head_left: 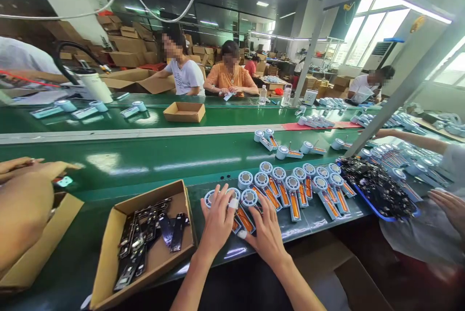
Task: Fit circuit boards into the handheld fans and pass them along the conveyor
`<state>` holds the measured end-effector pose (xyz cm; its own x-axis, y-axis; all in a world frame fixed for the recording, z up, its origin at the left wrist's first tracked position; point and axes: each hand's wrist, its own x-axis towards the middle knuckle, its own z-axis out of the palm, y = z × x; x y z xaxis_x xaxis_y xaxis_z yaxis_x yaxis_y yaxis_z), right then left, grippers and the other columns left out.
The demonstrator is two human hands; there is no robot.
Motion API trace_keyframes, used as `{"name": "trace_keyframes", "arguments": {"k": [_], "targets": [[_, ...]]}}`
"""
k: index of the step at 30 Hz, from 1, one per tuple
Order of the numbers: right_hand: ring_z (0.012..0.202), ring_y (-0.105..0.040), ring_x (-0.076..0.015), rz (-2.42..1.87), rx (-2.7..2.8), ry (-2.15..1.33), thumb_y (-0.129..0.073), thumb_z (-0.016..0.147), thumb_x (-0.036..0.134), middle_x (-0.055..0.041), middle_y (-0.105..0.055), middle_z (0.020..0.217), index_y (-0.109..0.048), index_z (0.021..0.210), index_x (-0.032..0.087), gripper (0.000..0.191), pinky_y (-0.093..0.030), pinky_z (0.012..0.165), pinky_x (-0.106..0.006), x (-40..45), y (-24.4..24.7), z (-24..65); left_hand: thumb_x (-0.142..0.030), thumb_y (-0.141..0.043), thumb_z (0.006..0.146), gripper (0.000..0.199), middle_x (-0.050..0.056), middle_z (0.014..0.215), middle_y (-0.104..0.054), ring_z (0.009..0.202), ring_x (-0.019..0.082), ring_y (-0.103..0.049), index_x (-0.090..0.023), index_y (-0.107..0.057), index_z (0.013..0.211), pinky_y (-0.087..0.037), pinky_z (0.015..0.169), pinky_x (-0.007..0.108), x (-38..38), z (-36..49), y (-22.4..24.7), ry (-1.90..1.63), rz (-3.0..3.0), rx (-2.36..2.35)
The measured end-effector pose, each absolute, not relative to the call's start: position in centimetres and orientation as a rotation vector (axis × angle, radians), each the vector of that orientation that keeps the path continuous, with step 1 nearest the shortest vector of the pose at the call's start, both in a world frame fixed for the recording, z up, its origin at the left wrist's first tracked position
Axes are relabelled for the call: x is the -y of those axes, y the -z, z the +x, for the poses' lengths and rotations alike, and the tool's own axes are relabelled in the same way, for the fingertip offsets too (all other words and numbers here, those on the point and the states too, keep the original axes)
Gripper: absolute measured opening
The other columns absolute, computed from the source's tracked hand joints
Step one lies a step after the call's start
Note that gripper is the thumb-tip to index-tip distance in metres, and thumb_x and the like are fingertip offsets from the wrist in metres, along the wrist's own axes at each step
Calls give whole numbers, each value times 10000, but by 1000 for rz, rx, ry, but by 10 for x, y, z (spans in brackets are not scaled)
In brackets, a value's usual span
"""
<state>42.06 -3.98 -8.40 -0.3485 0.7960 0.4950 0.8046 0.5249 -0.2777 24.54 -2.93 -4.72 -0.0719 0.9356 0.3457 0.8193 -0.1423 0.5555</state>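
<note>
Light blue handheld fan housings (292, 184) with round heads and orange strips inside their handles lie in rows on the green bench in front of me. My left hand (219, 216) rests over the leftmost housings, fingers stretched and touching a round head (209, 198). A white cover sits on its thumb. Beside it, my right hand (268, 233) curves round the handle of a fan housing (249, 198), thumb on one side and fingers on the other; its thumb also has a white cover. My palms hide parts of these housings.
Left of my hands stands a cardboard box (145, 282) with dark circuit boards. A blue tray (385, 215) heaped with black parts is on the right. Co-workers' hands (450, 207) reach in at both sides. Beyond runs a green conveyor (181, 148) carrying more housings.
</note>
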Motion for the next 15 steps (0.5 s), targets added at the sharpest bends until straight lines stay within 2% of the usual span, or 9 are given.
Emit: {"name": "trace_keyframes", "arguments": {"k": [2,4,5,7,8,11,13,15], "targets": [[1450,-316,-394,-1236,2128,20,-677,899,346,-214,-379,1514,-505,1327,173,493,-429,1088,-602,39,81,429,-297,-321,1011,412,96,1414,-636,1362,247,-537,-225,-644,1258,-390,1147,504,45,227,35,-1074,2007,-1877],[1432,-349,-375,-1120,2085,0,-590,933,268,-192,-434,1468,-500,1321,196,404,-451,1061,-596,43,76,432,-315,-304,1011,424,106,1271,-719,1186,222,-668,-201,-664,1203,-511,1020,370,58,198,22,-1062,1931,-2008],[1394,-405,-359,-1036,2067,-16,-546,939,222,-180,-485,1415,-510,1301,209,363,-468,1041,-582,47,75,431,-298,-294,1006,434,135,1195,-746,1099,244,-707,-173,-668,1186,-541,953,370,61,182,16,-1012,1867,-2131],[1213,-561,-314,-867,2057,-77,-493,933,161,-146,-598,1235,-540,1240,227,317,-524,958,-521,56,73,425,-247,-287,985,430,145,1147,-760,1032,275,-728,-175,-666,1174,-551,881,386,60,151,8,-498,1724,-2474],[1083,-616,-286,-804,2064,-113,-481,930,144,-124,-635,1128,-555,1201,231,294,-549,892,-479,61,73,421,-239,-336,961,387,170,1058,-775,964,311,-742,-158,-698,1073,-559,819,405,57,140,6,-367,1680,-2504],[787,-619,-224,-769,2093,-197,-470,940,121,-69,-661,888,-579,1075,232,207,-546,691,-368,69,76,407,-255,-549,845,182,166,828,-774,846,346,-749,-167,-698,791,-551,728,389,46,126,11,-152,1637,-2474],[727,-605,-211,-827,2071,-209,-461,946,108,-55,-663,830,-580,1015,229,183,-516,633,-339,69,78,403,-238,-608,800,101,150,816,-770,854,341,-748,-174,-685,788,-543,725,368,42,130,18,-101,1636,-2450],[718,-610,-207,-877,2039,-217,-457,946,104,-50,-667,811,-583,986,227,180,-507,628,-333,68,79,407,-224,-577,827,119,153,875,-770,873,340,-745,-177,-682,854,-538,716,365,44,135,23,-74,1632,-2444]]}}
